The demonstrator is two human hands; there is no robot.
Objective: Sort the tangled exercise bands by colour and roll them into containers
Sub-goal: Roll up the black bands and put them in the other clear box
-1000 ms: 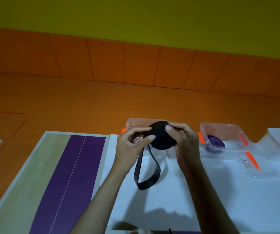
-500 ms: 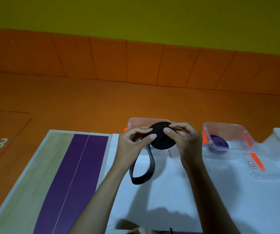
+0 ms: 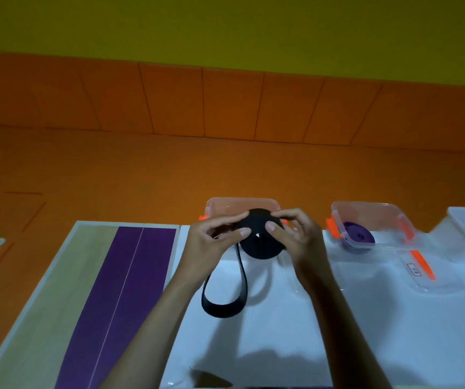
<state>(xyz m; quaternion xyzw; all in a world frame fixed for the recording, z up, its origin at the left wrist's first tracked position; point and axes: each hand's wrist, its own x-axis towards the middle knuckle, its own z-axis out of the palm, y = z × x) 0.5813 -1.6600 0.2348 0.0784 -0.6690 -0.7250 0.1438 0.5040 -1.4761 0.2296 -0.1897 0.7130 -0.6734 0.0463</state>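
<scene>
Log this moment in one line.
left grip: holds black band roll | right grip: holds same | tail: unrolled loop | purple roll: in container

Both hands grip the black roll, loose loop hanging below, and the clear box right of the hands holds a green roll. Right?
No: that box holds a purple roll, not a green one; the head view shows it. The left hand and right hand do grip the black roll, its loop hanging below.

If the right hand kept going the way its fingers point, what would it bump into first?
The right hand points leftward and pinches the black band roll; just past that, it would probably meet the left hand. Depth is unclear.
</scene>
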